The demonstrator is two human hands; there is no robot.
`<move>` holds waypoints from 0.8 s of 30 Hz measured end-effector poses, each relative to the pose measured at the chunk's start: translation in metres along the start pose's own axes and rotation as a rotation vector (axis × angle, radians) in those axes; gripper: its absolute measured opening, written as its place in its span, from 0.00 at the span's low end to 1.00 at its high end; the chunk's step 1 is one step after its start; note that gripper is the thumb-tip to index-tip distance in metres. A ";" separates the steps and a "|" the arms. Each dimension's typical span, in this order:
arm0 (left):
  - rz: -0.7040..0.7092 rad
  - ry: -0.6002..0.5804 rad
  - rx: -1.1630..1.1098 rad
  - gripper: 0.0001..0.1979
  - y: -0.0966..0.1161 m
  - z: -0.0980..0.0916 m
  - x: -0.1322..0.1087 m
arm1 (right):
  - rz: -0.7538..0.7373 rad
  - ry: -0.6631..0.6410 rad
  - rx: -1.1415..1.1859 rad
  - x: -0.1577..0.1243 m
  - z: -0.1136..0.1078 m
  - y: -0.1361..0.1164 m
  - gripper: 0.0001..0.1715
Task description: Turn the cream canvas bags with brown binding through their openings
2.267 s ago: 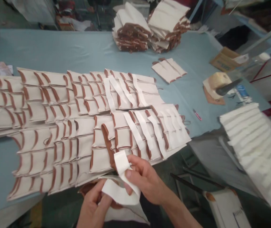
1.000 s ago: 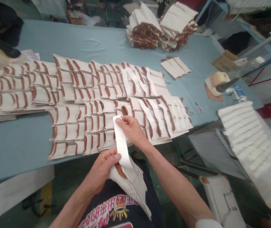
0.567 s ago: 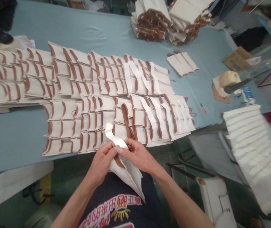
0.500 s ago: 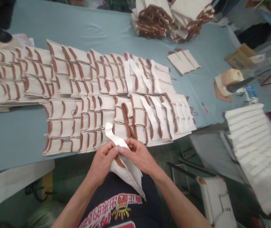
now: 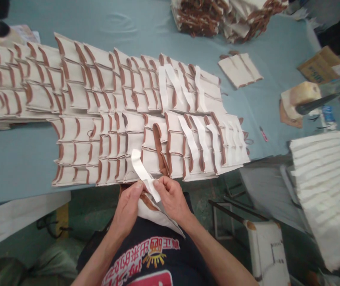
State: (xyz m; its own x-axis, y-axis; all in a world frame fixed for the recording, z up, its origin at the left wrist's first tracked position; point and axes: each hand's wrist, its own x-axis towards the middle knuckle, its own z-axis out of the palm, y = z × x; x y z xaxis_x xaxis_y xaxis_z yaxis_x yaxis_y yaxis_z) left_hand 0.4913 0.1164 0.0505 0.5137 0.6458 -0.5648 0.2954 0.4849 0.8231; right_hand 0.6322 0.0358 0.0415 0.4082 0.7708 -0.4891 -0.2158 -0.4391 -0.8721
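In front of my dark shirt, my left hand (image 5: 127, 203) is closed in a pinch on the edge of a cream fabric piece (image 5: 152, 213) with brown trim. My right hand (image 5: 172, 198) pinches a white strip (image 5: 142, 170) between thumb and fingers. The strip's curled far end sticks up to the left, and its short end hangs over the fabric. Whether the right fingers also grip the fabric is hidden. Just beyond both hands lie rows of cream fabric pieces (image 5: 80, 136) with brown edges; loose white strips (image 5: 200, 137) rest across several of them.
A blue-green cloth covers the table (image 5: 33, 159). Stacked fabric pieces (image 5: 198, 18) sit at the back. On the right are a separate fabric piece (image 5: 240, 70), a tape dispenser (image 5: 300, 97), a small red cutter (image 5: 264, 134), a cardboard box (image 5: 321, 65) and a sheet of white strips (image 5: 321, 186).
My right hand has shifted slightly down along the white strip, whose lower end now hangs free of the fabric's opening. The hands are a little further apart, and the view has tilted slightly down.
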 end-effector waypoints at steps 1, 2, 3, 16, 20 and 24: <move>0.002 -0.005 -0.003 0.29 -0.002 0.001 -0.001 | -0.014 0.015 -0.030 0.000 0.000 0.002 0.31; 0.001 -0.011 -0.007 0.29 -0.004 0.001 -0.002 | -0.026 0.027 -0.058 0.000 0.000 0.003 0.32; -0.003 -0.015 -0.011 0.29 -0.006 0.002 -0.002 | -0.039 0.036 -0.084 0.000 -0.001 0.005 0.32; -0.030 -0.091 0.052 0.21 0.005 0.001 -0.013 | -0.115 0.044 -0.045 0.000 -0.018 -0.024 0.28; 0.000 -0.140 0.138 0.20 0.009 -0.008 -0.012 | -0.088 -0.026 0.149 0.008 -0.029 -0.055 0.30; 0.043 -0.156 0.209 0.19 0.010 -0.014 -0.008 | 0.054 -0.081 0.607 0.022 -0.031 -0.101 0.22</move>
State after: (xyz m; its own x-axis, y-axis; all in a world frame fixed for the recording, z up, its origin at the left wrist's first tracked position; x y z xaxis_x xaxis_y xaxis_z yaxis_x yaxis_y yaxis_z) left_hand 0.4791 0.1238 0.0622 0.6428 0.5564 -0.5266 0.4222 0.3163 0.8496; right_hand 0.6900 0.0824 0.1190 0.3192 0.7980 -0.5112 -0.7103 -0.1557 -0.6865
